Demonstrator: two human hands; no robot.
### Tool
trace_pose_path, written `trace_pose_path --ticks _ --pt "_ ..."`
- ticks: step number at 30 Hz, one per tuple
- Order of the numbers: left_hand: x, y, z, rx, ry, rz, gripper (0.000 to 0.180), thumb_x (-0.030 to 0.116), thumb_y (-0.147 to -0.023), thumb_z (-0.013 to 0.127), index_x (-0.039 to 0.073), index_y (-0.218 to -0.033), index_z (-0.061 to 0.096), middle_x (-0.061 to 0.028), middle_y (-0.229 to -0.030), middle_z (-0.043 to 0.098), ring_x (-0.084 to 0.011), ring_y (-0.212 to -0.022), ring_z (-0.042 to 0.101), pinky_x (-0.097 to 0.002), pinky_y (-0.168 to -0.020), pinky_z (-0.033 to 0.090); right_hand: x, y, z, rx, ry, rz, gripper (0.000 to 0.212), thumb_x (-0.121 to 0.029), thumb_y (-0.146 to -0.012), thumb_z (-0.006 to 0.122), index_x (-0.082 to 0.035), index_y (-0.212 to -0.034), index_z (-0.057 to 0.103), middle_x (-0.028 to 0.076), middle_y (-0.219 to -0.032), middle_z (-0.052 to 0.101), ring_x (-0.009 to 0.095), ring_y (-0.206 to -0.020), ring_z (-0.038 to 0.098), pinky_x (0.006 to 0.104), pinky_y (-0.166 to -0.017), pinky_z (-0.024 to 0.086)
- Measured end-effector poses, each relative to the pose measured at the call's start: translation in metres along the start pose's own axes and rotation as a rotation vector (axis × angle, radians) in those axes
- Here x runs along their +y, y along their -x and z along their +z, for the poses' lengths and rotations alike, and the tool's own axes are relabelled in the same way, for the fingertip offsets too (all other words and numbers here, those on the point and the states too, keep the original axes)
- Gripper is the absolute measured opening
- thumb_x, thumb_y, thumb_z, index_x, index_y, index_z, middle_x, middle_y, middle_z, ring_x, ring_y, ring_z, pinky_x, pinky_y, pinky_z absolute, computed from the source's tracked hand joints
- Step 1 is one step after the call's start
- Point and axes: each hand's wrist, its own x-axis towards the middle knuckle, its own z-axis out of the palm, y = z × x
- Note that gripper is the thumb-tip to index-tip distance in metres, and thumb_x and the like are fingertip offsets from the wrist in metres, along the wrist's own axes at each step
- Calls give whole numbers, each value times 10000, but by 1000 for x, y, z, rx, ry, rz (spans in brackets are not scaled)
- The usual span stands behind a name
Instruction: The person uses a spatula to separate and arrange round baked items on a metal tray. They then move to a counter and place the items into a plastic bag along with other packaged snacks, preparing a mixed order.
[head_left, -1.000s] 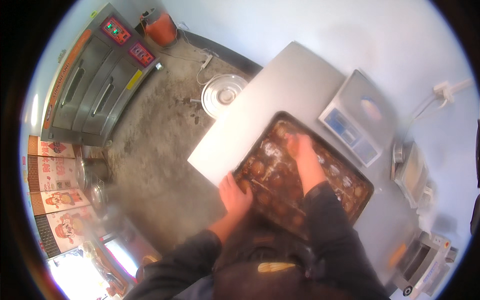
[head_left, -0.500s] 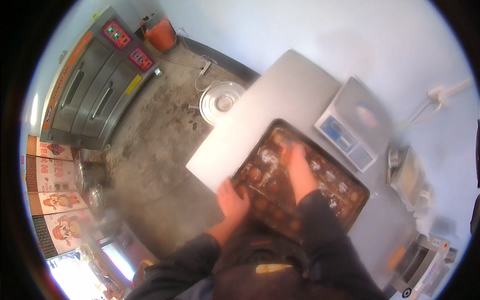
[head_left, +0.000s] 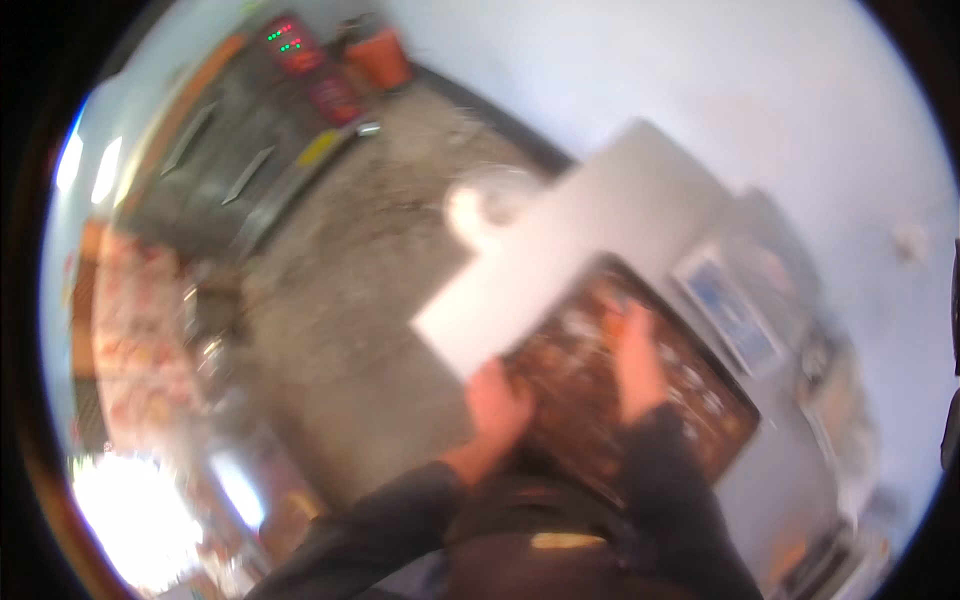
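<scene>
- A dark-rimmed rectangular tray (head_left: 690, 337) sat on the pale tabletop (head_left: 620, 190) in front of you, turned cornerwise, its brown contents (head_left: 565, 395) dotted with whitish patches (head_left: 580, 326).
- Your left hand (head_left: 500, 405) lay at the tray's left corner, probably to steady it; blur hid whether the fingers were closed on the rim, so I cannot tell the grip.
- Your right hand (head_left: 634, 335) reached over the tray, fingertips down toward its far part. The fingers looked bunched, with an orange spot beside them; whether they pinched anything, I cannot tell.
- The tray lay close against your dark clothing (head_left: 530, 565), which seemed to keep the reach short.
- A scale (head_left: 725, 310) stood just beyond the tray's right-hand long side, apparently kept near yet out from under your arms.
- That side was tight, with the wall (head_left: 800, 110) behind the scale.
- More room lay ahead and to the left, where pale tabletop ran on past the tray's far corner.
- The table's left edge passed near your left hand, dropping to the floor (head_left: 340, 310); a round pale metal piece (head_left: 490, 205) showed beyond that edge, with an oven (head_left: 230, 150) farther off.
</scene>
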Motion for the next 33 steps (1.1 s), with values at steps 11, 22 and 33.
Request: trace_pose_path --ticks 11,22,33 --pt "-43 36 49 106 116 83 714 141 -871 685 -72 -1497 417 -253 -1400 504 -419 -1256 493 -512 -1115 377 38 40 47 -275 398 112 274 -212 -1025 604 40 -1113 662 133 -896 682 266 -701 654 370 -641 553" --pt "-22 24 4 123 64 76 745 151 -837 711 -80 -1484 422 -233 -1376 527 -405 -1278 504 -501 -1117 373 45 47 75 -300 501 133 300 -261 -1029 600 19 -1098 685 97 -843 676 241 -655 635 349 -585 527" --pt "-60 41 72 -177 -22 -36 1111 607 -904 753 158 -1720 146 -136 -1792 68 -395 -1624 182 -658 -1287 183 47 62 46 -302 592 160 329 -309 -1032 597 -3 -1084 707 61 -790 670 217 -610 615 329 -528 501"
